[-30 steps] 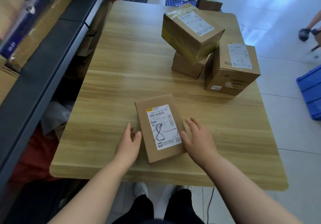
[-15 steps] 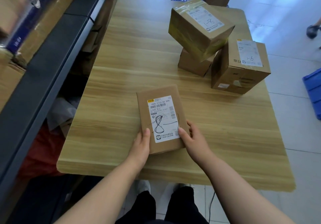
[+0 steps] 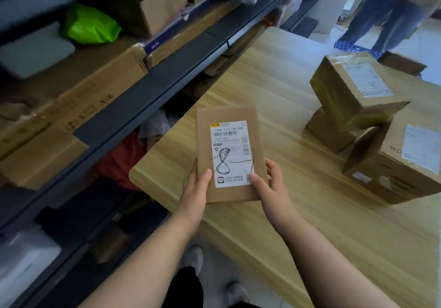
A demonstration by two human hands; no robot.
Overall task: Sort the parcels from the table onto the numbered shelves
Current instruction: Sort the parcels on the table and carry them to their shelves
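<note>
A flat brown parcel point(image 3: 226, 116) with a white label marked "8-1" is held above the near left corner of the wooden table point(image 3: 274, 88). My left hand point(image 3: 195, 188) grips its lower left edge, thumb on the label. My right hand point(image 3: 267, 183) grips its lower right edge the same way. Three cardboard boxes remain on the table at the right: a tilted taped box point(image 3: 353, 88) leaning on a small low box point(image 3: 329, 133), and a larger box point(image 3: 401, 162) beside them. The dark metal shelves point(image 3: 152, 78) run along the left.
The shelves hold large cardboard boxes point(image 3: 71, 107), a green bag point(image 3: 90, 26), a white flat item point(image 3: 35, 52) and a red bag point(image 3: 124, 157) lower down. Another person's legs point(image 3: 381, 14) stand beyond the table's far end, near a blue crate point(image 3: 346, 45).
Both hands closed on the flat parcel and lifted it off the table toward the left. My view swung left, bringing the shelves into sight.
</note>
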